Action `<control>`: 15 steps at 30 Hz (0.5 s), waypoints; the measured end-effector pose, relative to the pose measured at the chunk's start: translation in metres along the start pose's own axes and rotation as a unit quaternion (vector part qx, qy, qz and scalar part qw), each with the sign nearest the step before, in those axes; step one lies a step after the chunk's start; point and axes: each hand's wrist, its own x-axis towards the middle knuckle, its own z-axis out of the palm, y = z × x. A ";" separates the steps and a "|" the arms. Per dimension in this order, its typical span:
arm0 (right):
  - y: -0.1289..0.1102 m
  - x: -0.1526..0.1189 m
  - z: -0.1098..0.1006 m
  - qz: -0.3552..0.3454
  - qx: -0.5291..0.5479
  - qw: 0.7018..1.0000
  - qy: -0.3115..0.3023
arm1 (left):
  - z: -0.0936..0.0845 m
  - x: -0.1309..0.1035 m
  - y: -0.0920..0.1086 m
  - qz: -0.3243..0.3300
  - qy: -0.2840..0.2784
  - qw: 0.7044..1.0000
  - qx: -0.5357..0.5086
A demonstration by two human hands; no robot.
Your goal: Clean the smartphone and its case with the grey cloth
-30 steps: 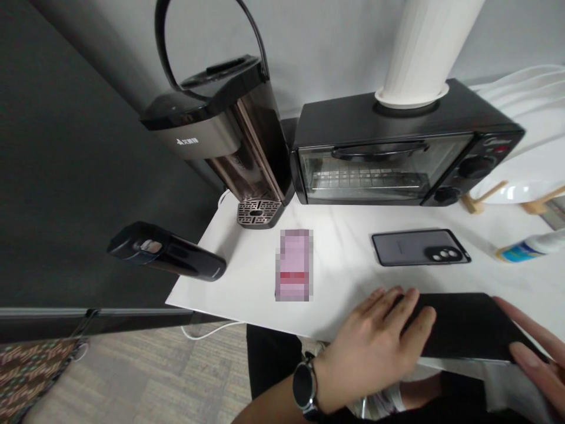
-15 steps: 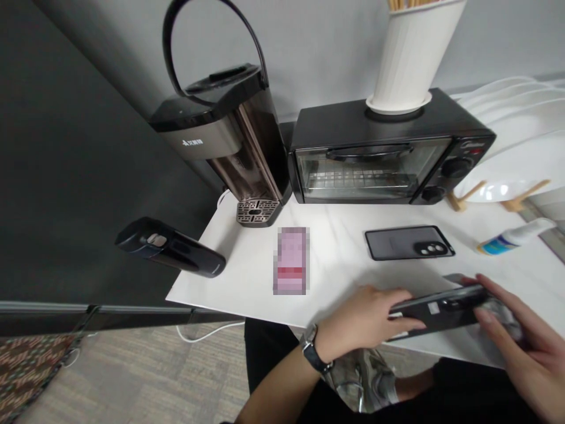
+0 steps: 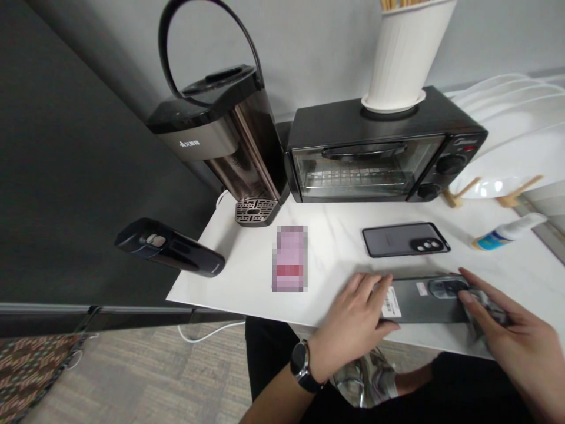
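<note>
A dark grey phone (image 3: 424, 300) with a white label and a camera block lies across both hands at the table's front edge, its back facing up. My left hand (image 3: 357, 312), with a watch on the wrist, is closed on the phone's left end. Around its right end, beside the camera block, my right hand (image 3: 498, 318) is closed, with crumpled clear film (image 3: 488, 306) under its fingers. Just behind them a phone case (image 3: 392, 239) with a black rim rests on the table. A pixelated pink rectangle (image 3: 290, 253) lies farther left.
On the white table (image 3: 247, 282) stand a water dispenser (image 3: 247, 147), a black toaster oven (image 3: 353, 168) bearing a white cup (image 3: 406, 59), white plates (image 3: 521, 135) in a wooden rack, and a spray bottle (image 3: 498, 235). A black flask (image 3: 176, 247) is at the left edge.
The phone has tilted so that its back now faces the camera more fully. My left hand has shifted slightly left and turned, and my right hand has moved a little left.
</note>
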 end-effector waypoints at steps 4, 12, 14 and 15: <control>0.006 -0.006 0.006 -0.010 -0.041 0.999 -0.007 | 0.006 -0.004 -0.006 0.012 0.011 1.000 0.009; -0.024 0.001 0.012 -0.271 -0.095 0.953 0.100 | 0.012 -0.009 -0.010 0.005 0.027 1.000 -0.004; -0.028 0.001 0.018 -0.283 -0.114 0.949 0.083 | 0.011 -0.010 -0.010 -0.005 0.031 0.999 -0.009; -0.029 0.000 0.021 -0.276 -0.120 0.951 0.070 | 0.012 -0.010 -0.010 -0.011 0.032 0.999 -0.012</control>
